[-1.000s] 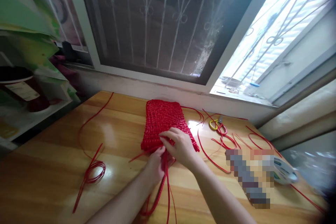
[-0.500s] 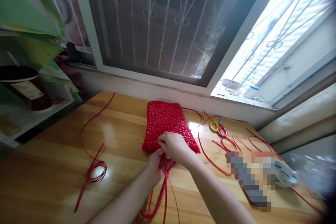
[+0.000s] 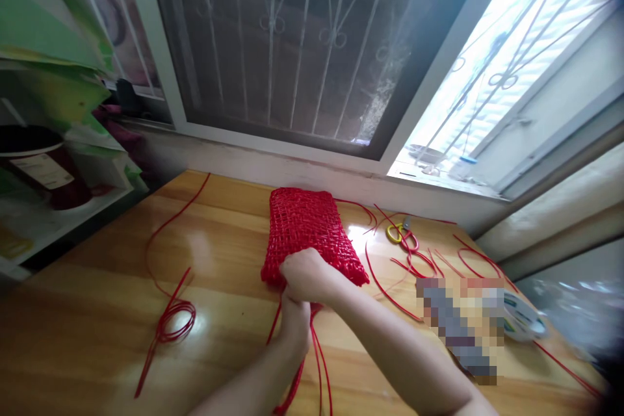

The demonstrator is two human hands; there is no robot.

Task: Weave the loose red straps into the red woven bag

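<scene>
A red woven bag (image 3: 312, 224) lies on the wooden table, its near edge towards me. My right hand (image 3: 307, 274) is closed at that near edge, fingers curled, its back towards the camera. Directly beneath it is my left hand (image 3: 295, 318), wrist turned up and fingers mostly hidden behind the right hand and the bag. Red cords (image 3: 319, 351) hang down from the bag's edge beside my left wrist, along with a thicker braided red strap (image 3: 292, 390). What exactly sits between the fingers of either hand is hidden.
Scissors (image 3: 402, 233) with yellow and red handles lie right of the bag among loose red cords. A coiled red cord (image 3: 178, 322) lies on the left of the table (image 3: 97, 331). A white spool (image 3: 524, 317) and a blurred-out item (image 3: 458, 331) are at the right.
My right hand has shifted slightly left and curled over. My left hand has turned and moved up beneath it. The hanging cords and strap have swung; the bag has hardly moved.
</scene>
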